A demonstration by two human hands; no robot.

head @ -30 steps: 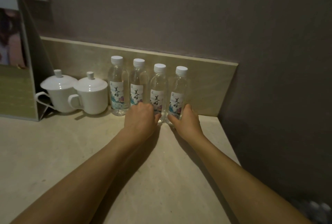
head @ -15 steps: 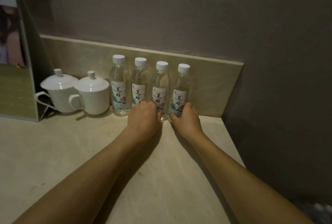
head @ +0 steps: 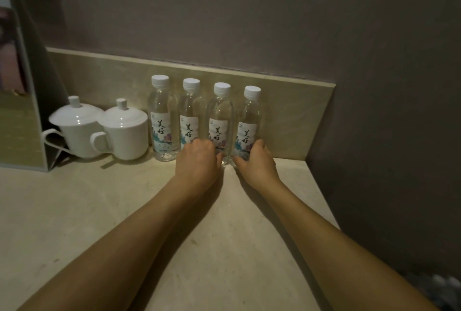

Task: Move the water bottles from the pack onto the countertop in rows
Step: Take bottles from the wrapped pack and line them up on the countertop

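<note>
- Left hand (head: pixel 198 161): bare, with no ring or watch showing.
- Right hand (head: pixel 257 161): bare as well, wrist unadorned.
- Both forearms: uncovered to the frame's lower edge, no sleeves showing.

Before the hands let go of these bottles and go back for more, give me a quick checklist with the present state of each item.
1. Four bottles upright in a row along the backsplash: ok.
2. Caps on all four, e.g. rightmost bottle: ok.
3. Left hand is at the bases of the second bottle and third bottle; firm grip or resting touch: cannot tell.
4. Right hand is at the base of the rightmost bottle; grip: cannot tell.
5. Leftmost bottle is clear of the lidded cups: ok, narrow gap.
6. Bare countertop in front for a second row: ok.
</note>
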